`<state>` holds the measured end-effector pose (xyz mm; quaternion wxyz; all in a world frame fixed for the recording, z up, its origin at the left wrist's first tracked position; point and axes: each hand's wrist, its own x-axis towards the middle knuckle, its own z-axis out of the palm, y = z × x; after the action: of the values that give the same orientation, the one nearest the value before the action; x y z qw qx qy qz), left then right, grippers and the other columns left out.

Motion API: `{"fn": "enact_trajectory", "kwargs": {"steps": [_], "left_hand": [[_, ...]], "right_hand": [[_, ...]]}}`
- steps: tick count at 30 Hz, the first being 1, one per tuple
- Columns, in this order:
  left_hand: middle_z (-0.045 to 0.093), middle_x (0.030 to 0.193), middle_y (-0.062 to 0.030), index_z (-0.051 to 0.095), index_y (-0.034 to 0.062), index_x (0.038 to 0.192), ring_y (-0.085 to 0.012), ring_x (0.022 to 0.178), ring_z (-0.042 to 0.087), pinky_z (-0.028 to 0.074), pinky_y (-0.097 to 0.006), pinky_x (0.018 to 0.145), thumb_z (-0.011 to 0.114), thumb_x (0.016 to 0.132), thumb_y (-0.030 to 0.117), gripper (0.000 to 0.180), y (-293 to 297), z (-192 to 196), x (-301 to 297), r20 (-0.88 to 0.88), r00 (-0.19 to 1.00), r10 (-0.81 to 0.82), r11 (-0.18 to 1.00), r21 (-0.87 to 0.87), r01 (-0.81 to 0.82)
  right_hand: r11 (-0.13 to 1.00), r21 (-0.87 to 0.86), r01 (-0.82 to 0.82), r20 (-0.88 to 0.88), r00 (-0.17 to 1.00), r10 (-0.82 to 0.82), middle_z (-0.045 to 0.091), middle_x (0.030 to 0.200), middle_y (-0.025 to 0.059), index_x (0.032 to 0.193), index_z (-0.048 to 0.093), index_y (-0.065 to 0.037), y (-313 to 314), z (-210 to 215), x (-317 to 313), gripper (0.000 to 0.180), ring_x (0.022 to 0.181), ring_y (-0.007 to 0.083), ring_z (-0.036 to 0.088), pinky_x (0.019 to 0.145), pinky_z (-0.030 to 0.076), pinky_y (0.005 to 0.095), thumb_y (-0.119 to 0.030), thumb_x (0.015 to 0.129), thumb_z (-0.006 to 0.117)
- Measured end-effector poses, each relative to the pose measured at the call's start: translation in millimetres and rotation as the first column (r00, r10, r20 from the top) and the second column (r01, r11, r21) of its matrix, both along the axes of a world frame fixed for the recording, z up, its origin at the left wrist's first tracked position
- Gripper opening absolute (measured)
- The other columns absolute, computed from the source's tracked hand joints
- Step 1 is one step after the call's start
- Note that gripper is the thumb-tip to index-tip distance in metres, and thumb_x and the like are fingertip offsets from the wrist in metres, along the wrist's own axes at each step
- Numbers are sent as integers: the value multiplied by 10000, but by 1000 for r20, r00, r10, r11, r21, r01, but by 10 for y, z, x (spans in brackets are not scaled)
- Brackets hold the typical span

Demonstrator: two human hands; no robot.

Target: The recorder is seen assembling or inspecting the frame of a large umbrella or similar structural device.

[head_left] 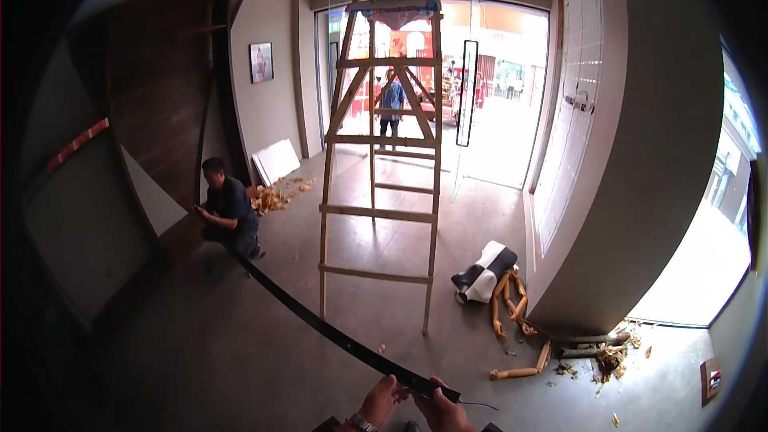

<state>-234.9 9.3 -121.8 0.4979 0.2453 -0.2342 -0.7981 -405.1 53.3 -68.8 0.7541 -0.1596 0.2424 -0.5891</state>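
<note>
Only a small part of the person's body shows, at the lower edge of the head view. The left hand and the right hand are both bare, with no gloves. The fingers are bare too, and no ring shows on them. On the left wrist there is a band, light and metallic in look; it is perhaps a watch, but the view cuts it off at the edge and it is too small to be sure. Beside each wrist a dark patch shows, which may be a dark sleeve. The forearms are almost fully out of the picture.
</note>
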Motion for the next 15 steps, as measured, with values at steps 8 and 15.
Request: {"fn": "enact_trajectory", "kwargs": {"steps": [8,15], "left_hand": [[647,888,-126,491,54,1201,-200,769,616,501,-325,724,570,899,283,387,-326,-602,450,251,960,122,952,245,-185],[613,690,-65,614,50,855,-132,528,556,453,-297,458,591,863,269,221,121,-1790,1195,788,616,3,807,362,-467]], "right_hand": [[998,24,-57,42,998,56,553,1163,161,1262,466,-73,-733,-204,-315,396,1098,295,541,995,408,415,-198,900,567],[1000,2,-15,49,999,15,542,1165,117,1230,480,-88,-1305,-26,-539,372,1080,281,524,980,393,397,-210,894,582]]}}
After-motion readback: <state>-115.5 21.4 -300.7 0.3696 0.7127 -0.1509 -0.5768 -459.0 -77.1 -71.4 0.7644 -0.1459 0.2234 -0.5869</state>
